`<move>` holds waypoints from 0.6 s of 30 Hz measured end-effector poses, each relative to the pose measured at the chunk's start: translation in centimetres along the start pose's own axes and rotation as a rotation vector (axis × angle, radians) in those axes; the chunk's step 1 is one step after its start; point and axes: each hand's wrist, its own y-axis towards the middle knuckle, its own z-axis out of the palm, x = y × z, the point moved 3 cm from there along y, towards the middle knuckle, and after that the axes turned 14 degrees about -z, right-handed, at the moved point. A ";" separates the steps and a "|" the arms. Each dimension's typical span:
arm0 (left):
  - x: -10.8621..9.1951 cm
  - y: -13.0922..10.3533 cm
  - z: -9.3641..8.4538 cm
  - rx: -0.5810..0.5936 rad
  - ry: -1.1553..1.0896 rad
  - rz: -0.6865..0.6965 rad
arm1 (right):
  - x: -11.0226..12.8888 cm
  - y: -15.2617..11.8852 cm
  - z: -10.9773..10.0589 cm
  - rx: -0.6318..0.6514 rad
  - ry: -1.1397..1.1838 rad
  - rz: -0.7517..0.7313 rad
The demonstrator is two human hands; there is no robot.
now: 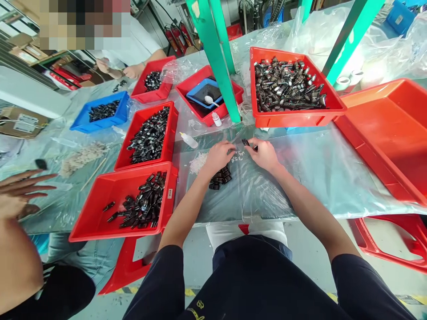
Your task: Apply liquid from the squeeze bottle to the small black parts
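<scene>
The right hand pinches a small black part over the bench; just apart from it, the left hand curls beside scattered white bits (whether it grips one, I cannot tell). Clear plastic sheeting covers the bench, and fire extinguishers stand beyond. Loose black parts lie by the left forearm, while a green post rises ahead, partly blocking a red bin.

Looks brightly lit, with soft glare on the sheet below the post, whitish sheen on the bag right of it, wide-angle stretching toward the edges, and heavy pixelation far to the post's left.
</scene>
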 end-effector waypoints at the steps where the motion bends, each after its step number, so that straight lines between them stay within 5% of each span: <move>1: 0.0 0.2 0.4 0.028 0.046 0.009 | 0.0 0.0 0.1 0.001 0.001 -0.003; 7: 0.0 0.3 1.2 0.043 0.018 0.028 | 0.4 -0.2 0.4 0.061 -0.008 -0.039; 14: 0.9 -2.0 -0.3 -0.136 -0.673 -0.061 | 1.3 -0.7 0.9 0.206 -0.059 -0.133; 18: 0.4 -2.8 -0.7 -0.144 -0.770 -0.067 | 1.6 -0.9 1.3 0.267 -0.102 -0.136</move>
